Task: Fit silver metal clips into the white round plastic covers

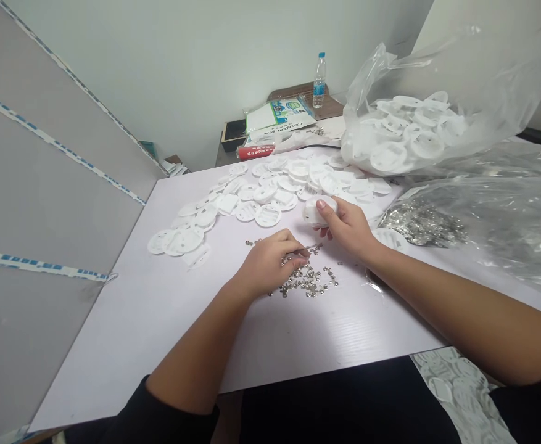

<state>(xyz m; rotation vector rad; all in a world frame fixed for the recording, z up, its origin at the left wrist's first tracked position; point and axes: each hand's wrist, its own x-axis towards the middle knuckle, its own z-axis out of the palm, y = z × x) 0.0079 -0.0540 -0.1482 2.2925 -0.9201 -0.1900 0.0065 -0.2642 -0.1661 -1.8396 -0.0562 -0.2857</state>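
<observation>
My right hand [344, 225] is closed on a round white plastic part [314, 214], held tilted above the table with the thumb on its face. My left hand [270, 262] is closed on slim metal tweezers [311, 248], whose tip points right, toward the other hand. Under and beside the left hand lies a loose scatter of small shiny metal pieces [309, 283]. Whether the tweezers grip one of these is too small to tell. Beyond both hands, many more round white parts [268, 214] are spread in a heap.
At the back right stands a clear bag of white parts [425, 139]. A plastic bag of small metal pieces [422, 221] lies in front of it. A grey partition [57, 203] borders the table [159, 333] on the left. A water bottle [319, 83] stands behind.
</observation>
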